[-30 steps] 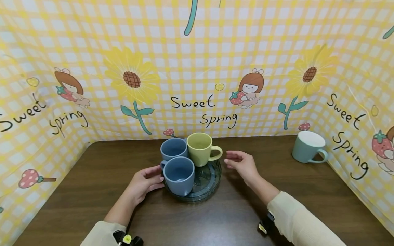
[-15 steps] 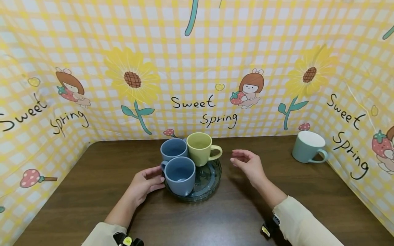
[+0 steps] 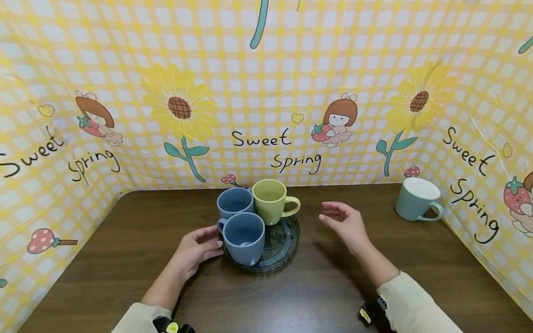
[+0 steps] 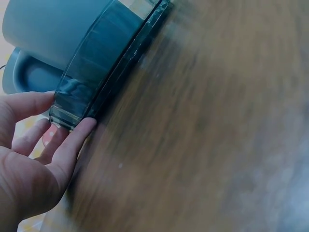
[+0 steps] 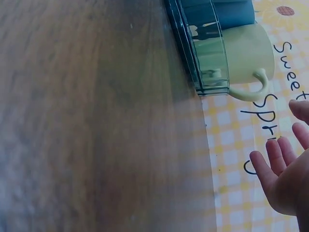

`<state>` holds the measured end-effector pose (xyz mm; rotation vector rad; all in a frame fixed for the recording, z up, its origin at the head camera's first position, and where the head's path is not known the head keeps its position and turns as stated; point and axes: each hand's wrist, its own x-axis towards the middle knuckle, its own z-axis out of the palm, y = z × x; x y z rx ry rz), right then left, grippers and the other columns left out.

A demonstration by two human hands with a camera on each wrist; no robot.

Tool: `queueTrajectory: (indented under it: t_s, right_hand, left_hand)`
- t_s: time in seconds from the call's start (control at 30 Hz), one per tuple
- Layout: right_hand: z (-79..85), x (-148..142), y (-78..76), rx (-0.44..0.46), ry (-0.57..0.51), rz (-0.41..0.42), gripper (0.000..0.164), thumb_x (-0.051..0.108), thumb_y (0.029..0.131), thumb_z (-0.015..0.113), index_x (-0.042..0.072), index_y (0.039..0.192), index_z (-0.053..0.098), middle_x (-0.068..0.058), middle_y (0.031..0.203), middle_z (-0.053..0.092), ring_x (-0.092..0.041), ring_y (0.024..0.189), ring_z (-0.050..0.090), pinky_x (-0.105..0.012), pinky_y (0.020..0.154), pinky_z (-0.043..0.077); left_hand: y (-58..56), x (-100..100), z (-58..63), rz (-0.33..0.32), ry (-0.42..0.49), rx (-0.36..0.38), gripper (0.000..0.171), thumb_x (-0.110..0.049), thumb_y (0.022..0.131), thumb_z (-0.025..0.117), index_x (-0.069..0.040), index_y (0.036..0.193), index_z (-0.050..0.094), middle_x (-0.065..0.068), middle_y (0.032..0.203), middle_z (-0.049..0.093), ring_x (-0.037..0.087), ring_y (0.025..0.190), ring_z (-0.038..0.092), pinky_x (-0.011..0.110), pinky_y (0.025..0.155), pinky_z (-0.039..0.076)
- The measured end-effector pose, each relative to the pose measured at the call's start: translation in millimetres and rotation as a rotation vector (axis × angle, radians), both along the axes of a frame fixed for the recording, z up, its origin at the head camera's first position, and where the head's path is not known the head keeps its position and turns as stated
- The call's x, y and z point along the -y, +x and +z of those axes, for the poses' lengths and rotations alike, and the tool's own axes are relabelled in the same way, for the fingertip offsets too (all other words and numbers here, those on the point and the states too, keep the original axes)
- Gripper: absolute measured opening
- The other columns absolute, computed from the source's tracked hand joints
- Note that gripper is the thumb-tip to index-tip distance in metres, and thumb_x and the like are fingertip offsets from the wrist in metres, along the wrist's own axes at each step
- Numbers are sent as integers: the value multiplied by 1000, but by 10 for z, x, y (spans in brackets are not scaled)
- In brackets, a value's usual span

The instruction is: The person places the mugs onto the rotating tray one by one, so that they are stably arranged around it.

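Note:
Two blue mugs, the nearer (image 3: 243, 239) and the farther (image 3: 235, 201), stand upright with a yellow-green mug (image 3: 269, 203) on a round dark glass tray (image 3: 280, 264). My left hand (image 3: 192, 252) grips the left side of the tray; in the left wrist view its thumb is at the upper rim and its fingertips (image 4: 87, 124) are at the lower edge. My right hand (image 3: 344, 225) is held above the table to the right of the tray, apart from the yellow-green mug's handle, its fingers loosely bent around nothing.
A teal mug (image 3: 414, 203) with a white top stands at the back right, handle to the right. The brown wooden table (image 3: 266, 305) is bounded at the back and sides by a yellow checked cloth (image 3: 266, 92).
My right hand has moved to the right, away from the tray and the yellow-green mug's handle. The left hand, tray and mugs stay almost where they were.

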<state>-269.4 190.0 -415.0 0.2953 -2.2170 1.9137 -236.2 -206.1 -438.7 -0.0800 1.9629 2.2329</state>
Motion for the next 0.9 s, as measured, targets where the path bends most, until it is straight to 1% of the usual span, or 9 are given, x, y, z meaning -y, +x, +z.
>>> queueTrajectory:
  t_s: [0.1,0.3,0.4,0.5,0.57,0.67,0.77,0.9]
  right_hand:
    - [-7,-39,8,-4,7,3,38,2,86,74,-5,121,62,-20,118,64,-40,110,58,-19,83,52]
    - [11,-107,61,-26,27,-1,39,7,86,76,-5,121,62,-16,117,64,-35,109,59,-20,85,52]
    - [16,-139,82,-54,22,-4,39,7,85,76,-6,119,62,-10,114,66,-33,108,60,-21,85,53]
    - [20,-173,111,-75,21,-4,39,6,85,76,-8,119,62,-1,110,67,-33,107,60,-20,83,53]
    - [16,-195,121,-86,23,-5,39,6,85,76,-8,119,61,3,109,66,-32,107,60,-20,83,53]
    - [5,-228,133,-102,29,-10,38,6,85,76,-6,118,62,0,112,66,-30,107,60,-22,83,54]
    - [5,-258,159,-118,30,-21,37,6,85,76,-5,117,63,-9,117,65,-29,107,60,-24,84,54]
    - [20,-291,206,-127,28,-34,35,6,85,76,-3,117,65,-12,119,64,-26,107,60,-24,85,54]
  left_hand:
    - [7,-1,-4,1,-1,3,60,5,87,68,10,141,41,21,129,55,17,98,65,42,86,56]
    - [23,-9,-1,8,-2,6,60,4,87,68,9,141,42,23,132,52,17,97,65,43,86,56]
    - [28,-13,4,9,-6,6,60,4,87,68,9,141,42,24,133,51,17,97,65,43,86,56]
    - [32,-17,8,12,-5,7,59,4,87,68,9,140,42,25,133,50,18,96,65,43,86,56]
    - [34,-21,9,15,-3,8,59,4,87,68,9,140,42,25,132,51,18,96,66,43,85,56]
    - [37,-27,9,19,-1,8,58,5,87,68,10,139,43,24,131,51,18,95,66,43,85,56]
    - [41,-33,8,23,0,8,58,5,87,68,10,139,43,23,130,51,18,94,65,42,85,56]
    - [50,-39,6,26,-1,12,58,5,87,68,9,139,42,24,132,49,19,95,65,42,85,56]
